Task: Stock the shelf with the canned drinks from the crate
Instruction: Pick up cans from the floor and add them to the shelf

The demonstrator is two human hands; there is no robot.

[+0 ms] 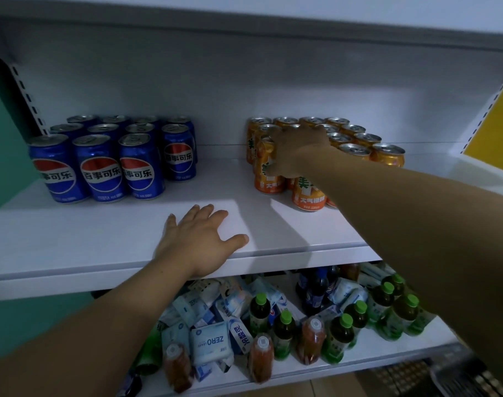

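Several blue Pepsi cans [101, 167] lettered 百事可乐 on white shelf [73, 239], right hand [296, 153] clasping orange drink can [263, 156], left hand [198, 239] flat on shelf, fingers spread, white ZERO pack [208, 343] below

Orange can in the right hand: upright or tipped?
Upright. The orange can stands base-down on the shelf, lid up, with the right hand gripping its side.

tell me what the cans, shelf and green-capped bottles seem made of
The cans look like aluminium: silvery tops with pull tabs, glossy printed sides. The shelf is smooth matte white, either painted metal or laminate; I cannot tell which. The bottles seem to be clear plastic: liquid shows through, and the green caps look moulded.
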